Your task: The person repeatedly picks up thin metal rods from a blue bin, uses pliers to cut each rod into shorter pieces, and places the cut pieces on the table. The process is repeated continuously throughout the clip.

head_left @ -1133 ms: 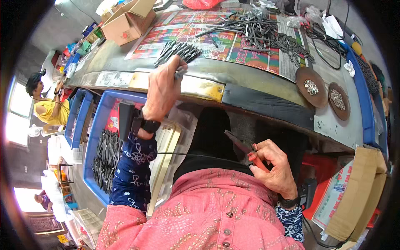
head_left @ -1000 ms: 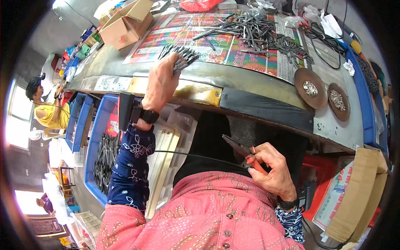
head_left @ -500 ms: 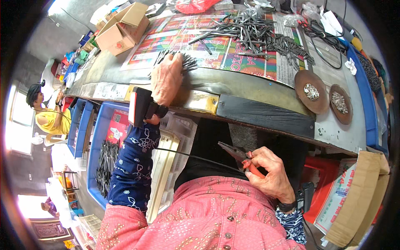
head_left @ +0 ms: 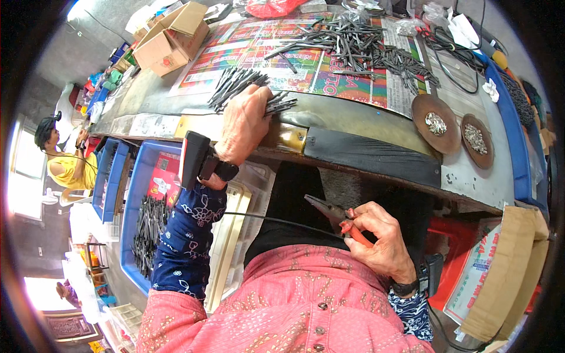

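The room is a grey-walled workshop; a co-worker in yellow (head_left: 73,170) sits at the left. A long worktop (head_left: 353,112), partly covered by a colourful printed sheet (head_left: 203,67), spans the far side.

Left hand (head_left: 244,120): positioned at the near edge of the sheet, on a bundle (head_left: 235,85) of thin black strips. Strips project on both sides of it. Its fingers are curled; their tips are hidden, so their opening and grip cannot be told.

Right hand (head_left: 379,238): held over the lap, fingers closed around the red handles of the pliers (head_left: 326,212). The pliers point far-left, clear of the worktop; nothing is visible at their tip.

Status, judged by layout: work is partway. The bundle is gathered and roughly aligned; a larger heap (head_left: 356,50) of strips lies loose and crossed farther right, not yet gathered.

Containers:
- Blue bin (head_left: 126,235), left, below the worktop: many black strips, with red printed material at its far end.
- Large brown dish (head_left: 422,112), right: small shiny pieces.
- Small brown dish (head_left: 471,159), just right of it: similar greyish pieces.
- Carton (head_left: 165,50), far left: flaps open, contents not visible.
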A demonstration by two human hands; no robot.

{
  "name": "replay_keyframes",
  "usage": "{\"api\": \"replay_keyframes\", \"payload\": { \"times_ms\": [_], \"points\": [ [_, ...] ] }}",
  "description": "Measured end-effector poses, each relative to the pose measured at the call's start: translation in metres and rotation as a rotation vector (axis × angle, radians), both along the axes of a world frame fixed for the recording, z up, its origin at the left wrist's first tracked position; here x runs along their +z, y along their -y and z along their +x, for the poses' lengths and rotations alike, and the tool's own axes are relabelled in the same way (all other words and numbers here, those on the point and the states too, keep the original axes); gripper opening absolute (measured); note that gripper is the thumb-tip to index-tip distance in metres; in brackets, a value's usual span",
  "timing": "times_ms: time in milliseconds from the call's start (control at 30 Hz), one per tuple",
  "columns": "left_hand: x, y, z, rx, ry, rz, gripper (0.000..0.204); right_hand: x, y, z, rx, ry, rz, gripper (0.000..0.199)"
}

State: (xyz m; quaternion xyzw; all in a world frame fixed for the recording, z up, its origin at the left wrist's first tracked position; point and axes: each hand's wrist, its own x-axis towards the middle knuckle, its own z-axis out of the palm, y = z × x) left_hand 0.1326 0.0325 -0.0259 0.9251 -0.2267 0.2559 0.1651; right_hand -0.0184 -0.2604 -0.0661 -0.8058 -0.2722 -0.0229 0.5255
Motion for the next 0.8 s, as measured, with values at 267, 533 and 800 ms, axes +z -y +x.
{"api": "replay_keyframes", "payload": {
  "times_ms": [267,533,800],
  "points": [
    [0.019,0.016,-0.042,0.033,-0.144,-0.373,0.014,0.02,0.004,-0.009,-0.16,0.116,-0.062,0.024],
    [0.029,0.034,-0.121,-0.169,-0.778,-1.087,0.015,0.037,-0.007,-0.012,-0.327,0.498,-0.323,0.026],
    [0.028,0.033,-0.149,-0.348,-1.109,-1.515,0.011,0.051,-0.011,-0.023,-0.317,0.636,-0.437,0.03]
  ]
}}
